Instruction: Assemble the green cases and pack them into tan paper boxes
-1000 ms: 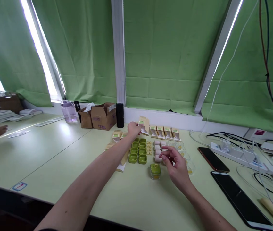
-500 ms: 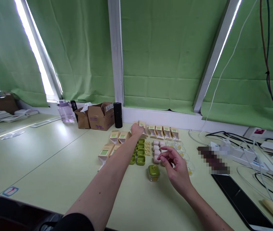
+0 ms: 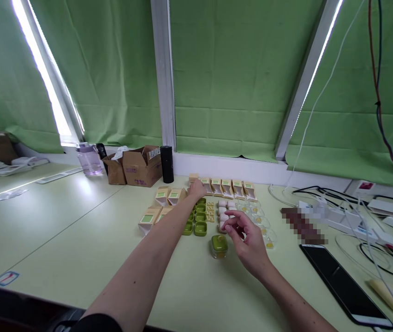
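Note:
My left hand (image 3: 197,188) reaches to the back row of small cream boxes (image 3: 227,188) and touches a cream box (image 3: 193,177) at the row's left end; its fingers look closed, but what they grip is hidden. My right hand (image 3: 245,233) hovers with curled, parted fingers, holding nothing, beside the pinkish-white pieces (image 3: 222,210). Just left of it stands a clear jar with a green lid (image 3: 219,244). Green square lids (image 3: 200,228) lie in rows under my left wrist, next to small yellow pieces (image 3: 210,212). Clear cups (image 3: 269,239) sit right of the pinkish pieces.
More cream boxes (image 3: 149,217) stand left of my left forearm. Cardboard boxes (image 3: 141,167), a black cylinder (image 3: 167,164) and a purple bottle (image 3: 89,159) are at the back. A black phone-like slab (image 3: 345,283), cables and a power strip (image 3: 342,220) lie at the right.
The view has shifted slightly. My left hand has moved a little left from the near boxes, and the cream box at the row's left end now shows above it. My right hand keeps its pose.

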The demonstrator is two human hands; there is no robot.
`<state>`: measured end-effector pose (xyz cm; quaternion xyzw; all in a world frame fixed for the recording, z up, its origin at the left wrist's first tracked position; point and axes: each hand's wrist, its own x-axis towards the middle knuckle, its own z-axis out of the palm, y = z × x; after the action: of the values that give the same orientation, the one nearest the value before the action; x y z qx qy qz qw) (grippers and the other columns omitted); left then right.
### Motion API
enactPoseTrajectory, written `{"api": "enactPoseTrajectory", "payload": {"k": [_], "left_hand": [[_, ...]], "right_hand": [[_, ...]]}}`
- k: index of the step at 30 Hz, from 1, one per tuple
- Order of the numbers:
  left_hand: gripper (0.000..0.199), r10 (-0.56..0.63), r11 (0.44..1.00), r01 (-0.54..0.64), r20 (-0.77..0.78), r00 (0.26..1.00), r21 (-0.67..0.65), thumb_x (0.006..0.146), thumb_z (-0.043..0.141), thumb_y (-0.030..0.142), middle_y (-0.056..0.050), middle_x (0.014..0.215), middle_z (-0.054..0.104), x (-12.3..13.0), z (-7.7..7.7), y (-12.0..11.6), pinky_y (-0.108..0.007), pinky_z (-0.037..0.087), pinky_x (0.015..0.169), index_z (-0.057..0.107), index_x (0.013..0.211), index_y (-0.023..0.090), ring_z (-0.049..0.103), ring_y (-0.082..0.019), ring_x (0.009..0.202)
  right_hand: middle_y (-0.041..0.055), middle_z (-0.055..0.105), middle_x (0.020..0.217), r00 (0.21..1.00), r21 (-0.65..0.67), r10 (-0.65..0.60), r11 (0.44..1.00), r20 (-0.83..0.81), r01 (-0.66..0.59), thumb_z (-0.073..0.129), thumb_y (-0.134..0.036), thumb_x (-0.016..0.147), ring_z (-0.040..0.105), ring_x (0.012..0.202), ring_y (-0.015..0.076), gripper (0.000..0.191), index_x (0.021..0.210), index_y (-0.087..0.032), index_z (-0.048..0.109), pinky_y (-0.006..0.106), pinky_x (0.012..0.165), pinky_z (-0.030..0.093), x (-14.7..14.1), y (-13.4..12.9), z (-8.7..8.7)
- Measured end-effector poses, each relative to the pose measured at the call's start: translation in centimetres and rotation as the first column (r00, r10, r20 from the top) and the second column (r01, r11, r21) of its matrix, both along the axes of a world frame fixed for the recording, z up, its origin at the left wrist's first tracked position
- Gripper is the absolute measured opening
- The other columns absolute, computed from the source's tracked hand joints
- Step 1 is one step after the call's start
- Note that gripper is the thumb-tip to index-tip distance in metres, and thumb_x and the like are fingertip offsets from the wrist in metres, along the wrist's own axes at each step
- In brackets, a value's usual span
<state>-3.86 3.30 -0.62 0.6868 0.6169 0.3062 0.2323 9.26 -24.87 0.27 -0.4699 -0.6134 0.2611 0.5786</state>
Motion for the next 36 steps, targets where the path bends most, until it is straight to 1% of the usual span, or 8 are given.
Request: {"api": "enactPoseTrajectory", "payload": {"k": [5,10,15,19,22,26,31,36], "left_hand": [[0.040,-0.023,0.999,0.016,-0.148,0.989,-0.047,0.100,0.067,0.038,-0.011,0.133,0.064,0.2,0.4,-0.2,-0.047,0.059,0.096,0.062,0.133,0.017,0.067,-0.026,0.115],[0.040,-0.043,0.999,0.038,-0.176,0.983,-0.032,0.100,0.066,0.039,-0.011,0.135,0.063,0.1,1.2,-1.0,-0.048,0.059,0.097,0.062,0.133,0.017,0.066,-0.026,0.116],[0.048,-0.021,0.998,0.029,-0.130,0.991,0.058,0.091,0.072,0.030,-0.017,0.134,0.069,-0.8,2.6,-3.1,-0.055,0.043,0.111,0.065,0.137,0.019,0.052,-0.041,0.136],[0.044,-0.056,0.982,0.071,-0.088,0.995,0.177,0.093,0.062,0.026,-0.012,0.136,0.071,-2.3,3.9,-6.8,-0.054,0.038,0.112,0.064,0.138,0.023,0.050,-0.037,0.137],[0.039,-0.131,0.957,0.149,-0.088,0.987,0.248,0.095,0.058,0.025,-0.008,0.131,0.073,-3.6,4.7,-10.6,-0.054,0.037,0.113,0.067,0.133,0.025,0.053,-0.034,0.135],[0.032,-0.269,0.919,0.289,-0.110,0.957,0.269,0.095,0.059,0.028,-0.006,0.121,0.077,-5.2,5.1,-16.0,-0.055,0.037,0.115,0.072,0.124,0.027,0.057,-0.033,0.130],[0.027,-0.451,0.854,0.455,-0.078,0.889,0.254,0.089,0.066,0.028,-0.011,0.115,0.071,-6.1,3.9,-21.0,-0.050,0.048,0.107,0.077,0.113,0.023,0.059,-0.032,0.121],[0.037,-0.591,0.767,0.605,-0.132,0.796,0.215,0.084,0.076,0.035,-0.010,0.117,0.070,-6.1,2.6,-23.3,-0.051,0.044,0.107,0.072,0.120,0.024,0.053,-0.033,0.123]], "right_hand": [[0.0034,0.075,0.087,1.000,0.001,0.007,1.000,0.007,-0.007,0.067,-0.039,0.092,0.066,0.076,0.0218,0.028,0.117,-0.027,0.068,0.033,0.070,0.051,0.1,0.1,-0.1],[0.0038,0.076,0.088,0.999,0.031,-0.007,1.000,0.050,0.005,0.064,-0.036,0.094,0.067,0.077,0.0214,0.027,0.119,-0.026,0.066,0.033,0.070,0.052,0.3,0.3,-0.4],[0.0028,0.075,0.087,0.997,0.028,-0.014,1.000,0.073,0.012,0.061,-0.035,0.097,0.066,0.077,0.0211,0.024,0.119,-0.026,0.065,0.032,0.070,0.050,0.4,0.5,-0.5],[0.0020,0.073,0.086,0.996,0.039,-0.044,0.998,0.072,0.042,0.060,-0.034,0.097,0.062,0.073,0.0190,0.022,0.116,-0.025,0.064,0.031,0.068,0.048,0.6,0.4,-0.3],[0.0013,0.073,0.085,0.994,0.049,-0.086,0.995,0.072,0.083,0.059,-0.034,0.097,0.059,0.068,0.0171,0.021,0.115,-0.025,0.064,0.030,0.066,0.047,0.8,0.5,-0.4],[0.0010,0.073,0.083,0.987,0.055,-0.140,0.989,0.084,0.136,0.059,-0.035,0.096,0.056,0.064,0.0163,0.023,0.116,-0.024,0.064,0.029,0.062,0.045,1.1,0.8,-0.8],[0.0013,0.072,0.082,0.981,0.073,-0.171,0.984,0.088,0.165,0.058,-0.036,0.096,0.056,0.063,0.0165,0.023,0.114,-0.023,0.065,0.029,0.061,0.044,1.3,1.0,-1.1],[0.0018,0.072,0.081,0.979,0.062,-0.199,0.979,0.052,0.195,0.057,-0.037,0.096,0.060,0.067,0.0180,0.023,0.112,-0.023,0.065,0.029,0.063,0.046,1.4,1.1,-1.4]]}}
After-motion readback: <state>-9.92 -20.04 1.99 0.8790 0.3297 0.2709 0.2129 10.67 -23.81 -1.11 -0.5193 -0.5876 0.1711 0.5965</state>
